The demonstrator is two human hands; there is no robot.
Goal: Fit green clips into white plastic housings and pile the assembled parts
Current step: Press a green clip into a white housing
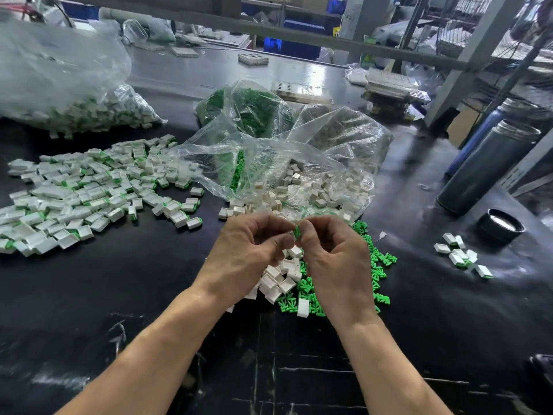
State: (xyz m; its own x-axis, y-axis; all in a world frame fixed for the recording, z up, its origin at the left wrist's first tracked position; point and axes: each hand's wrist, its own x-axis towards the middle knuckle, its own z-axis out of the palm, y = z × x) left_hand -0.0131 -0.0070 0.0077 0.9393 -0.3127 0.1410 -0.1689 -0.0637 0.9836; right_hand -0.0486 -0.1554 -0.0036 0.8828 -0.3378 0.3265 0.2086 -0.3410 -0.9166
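A: Far left, a clear bag of assembled parts point(98, 110) lies on the black table point(119, 295), and in front of it the big pile of assembled parts point(89, 190) spreads wide.

B: Now centre, the left hand point(248, 250) is raised over loose white housings point(279, 278), fingers curled. Whether a housing sits inside that grip, I cannot tell.

A: And meeting it fingertip to fingertip, the right hand point(332, 253) pinches a green clip point(297, 233) between thumb and forefinger!

B: Under that hand, loose green clips point(375, 265) are scattered on the table. Behind, an open bag of white housings point(314, 187) beside a bag of green clips point(248, 112).

A: Off right, a small group of assembled parts point(462, 256), a black lid point(500, 227), two dark flasks point(484, 172).
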